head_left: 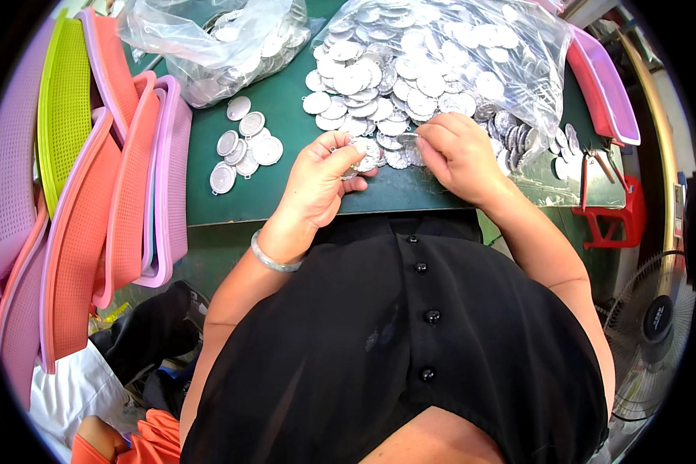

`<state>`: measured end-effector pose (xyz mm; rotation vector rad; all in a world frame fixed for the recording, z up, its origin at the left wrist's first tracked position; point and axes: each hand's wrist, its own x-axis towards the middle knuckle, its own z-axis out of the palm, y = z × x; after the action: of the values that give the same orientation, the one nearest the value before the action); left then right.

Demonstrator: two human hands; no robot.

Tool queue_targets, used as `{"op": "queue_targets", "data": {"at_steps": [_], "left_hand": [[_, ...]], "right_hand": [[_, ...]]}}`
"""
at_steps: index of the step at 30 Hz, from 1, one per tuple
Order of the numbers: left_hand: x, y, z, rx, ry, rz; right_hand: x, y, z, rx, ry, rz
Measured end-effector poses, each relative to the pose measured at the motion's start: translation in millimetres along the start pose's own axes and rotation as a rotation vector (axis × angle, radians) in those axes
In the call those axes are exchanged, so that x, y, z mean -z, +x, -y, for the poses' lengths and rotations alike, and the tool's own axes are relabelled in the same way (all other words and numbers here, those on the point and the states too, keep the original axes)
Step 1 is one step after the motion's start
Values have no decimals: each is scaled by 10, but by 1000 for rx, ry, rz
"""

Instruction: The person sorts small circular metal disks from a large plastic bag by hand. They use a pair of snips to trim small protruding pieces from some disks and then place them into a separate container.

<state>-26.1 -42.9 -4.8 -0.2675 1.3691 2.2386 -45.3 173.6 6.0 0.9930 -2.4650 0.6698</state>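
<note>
My left hand (314, 176) pinches a round silver metal disc (369, 155) between thumb and fingers at the table's near edge. Just to its right, my right hand (462, 158) has thumb and forefinger closed on the rim of another silver disc (407, 139). Behind both hands spreads a large heap of similar discs (348, 76), partly under a clear plastic bag (518, 54). Several discs with small loops (247, 147) lie apart to the left of my left hand. Some of what my fingers grip is hidden by the hands.
A second clear bag (232, 58) of discs sits at the back left of the green table (224, 207). Stacked plastic baskets (77, 255) rise at the left. Pliers (588, 178) lie at the right edge, near a red stool (626, 213) and a fan (649, 325).
</note>
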Motion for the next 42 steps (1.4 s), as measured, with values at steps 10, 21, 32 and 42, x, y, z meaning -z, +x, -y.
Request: {"op": "queue_targets", "data": {"at_steps": [10,21,32,42], "left_hand": [[-253,-22,-84,11,-11,97],[-181,34,20,28,-26,51],[-116,-19,-5,19,-97,101],[-80,-16,13,41,-65,115]], "right_hand": [[155,33,33,-895,1177,242],[221,-101,22,-185,123,150],[133,-168,83,-47,-204,216],[115,-34,80,-45,-233,285]]}}
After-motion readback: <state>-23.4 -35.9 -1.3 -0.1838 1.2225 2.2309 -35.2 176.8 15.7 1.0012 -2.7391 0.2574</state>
